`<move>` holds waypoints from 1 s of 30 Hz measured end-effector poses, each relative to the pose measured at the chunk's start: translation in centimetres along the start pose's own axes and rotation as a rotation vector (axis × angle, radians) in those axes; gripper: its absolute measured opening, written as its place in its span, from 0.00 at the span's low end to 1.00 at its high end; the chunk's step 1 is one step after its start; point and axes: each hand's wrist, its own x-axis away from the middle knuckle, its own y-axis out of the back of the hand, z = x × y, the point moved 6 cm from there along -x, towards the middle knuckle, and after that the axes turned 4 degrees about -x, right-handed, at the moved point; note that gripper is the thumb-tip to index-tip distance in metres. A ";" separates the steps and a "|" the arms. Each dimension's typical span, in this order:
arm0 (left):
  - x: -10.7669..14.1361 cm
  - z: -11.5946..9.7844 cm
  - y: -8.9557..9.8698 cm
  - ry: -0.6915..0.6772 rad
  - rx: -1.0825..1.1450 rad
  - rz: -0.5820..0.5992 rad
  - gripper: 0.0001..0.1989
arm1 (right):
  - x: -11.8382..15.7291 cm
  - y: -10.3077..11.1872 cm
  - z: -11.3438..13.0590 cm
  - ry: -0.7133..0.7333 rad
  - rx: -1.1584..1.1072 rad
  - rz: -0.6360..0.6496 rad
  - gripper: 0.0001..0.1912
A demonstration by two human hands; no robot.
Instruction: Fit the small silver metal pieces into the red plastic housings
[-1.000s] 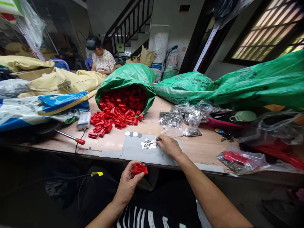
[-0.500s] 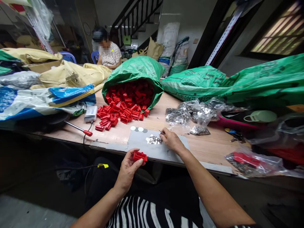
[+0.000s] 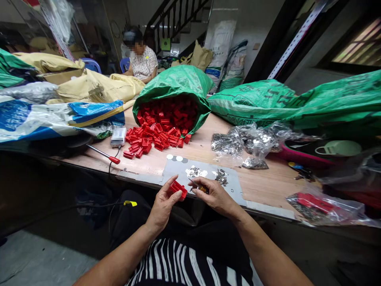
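Observation:
In front of the table edge, my left hand [image 3: 162, 204] grips a hollow red plastic housing [image 3: 179, 190] between thumb and fingers. Close on its right, my right hand [image 3: 216, 196] is closed around a thin tool with a yellow-brown handle [image 3: 203, 189]; its dark tip points left toward the housing. Whether the tip touches the housing I cannot tell. Beyond my hands, a grey mat [image 3: 235, 180] carries a pile of shiny round metal pieces [image 3: 195, 172] and a pile of small darker metal parts [image 3: 221, 177]. White discs [image 3: 174, 158] lie along its far left edge.
Several red housings [image 3: 149, 139] spill from a green sack [image 3: 178, 81]. Bags of metal parts [image 3: 228, 143] lie right of centre, beside a pink tray [image 3: 303, 157]. A red-tipped lever [image 3: 114, 159] and a small white box [image 3: 118, 136] stand left. Across the table sits a person [image 3: 143, 63].
My right hand has come back from the metal pieces on the mat to beside the red housing, still holding the tool. The left hand keeps the housing, now tilted differently. The view has shifted slightly.

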 end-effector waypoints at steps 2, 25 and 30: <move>0.0 0.0 -0.2 0.000 0.007 0.014 0.30 | 0.2 -0.5 0.5 0.036 0.035 -0.014 0.07; 0.0 -0.2 -1.3 -0.026 0.006 0.170 0.23 | 1.5 -0.7 -0.6 0.002 -0.099 0.011 0.08; -0.5 -0.2 -0.9 -0.072 -0.045 0.133 0.24 | 1.9 -0.5 -0.6 -0.008 -0.101 -0.020 0.11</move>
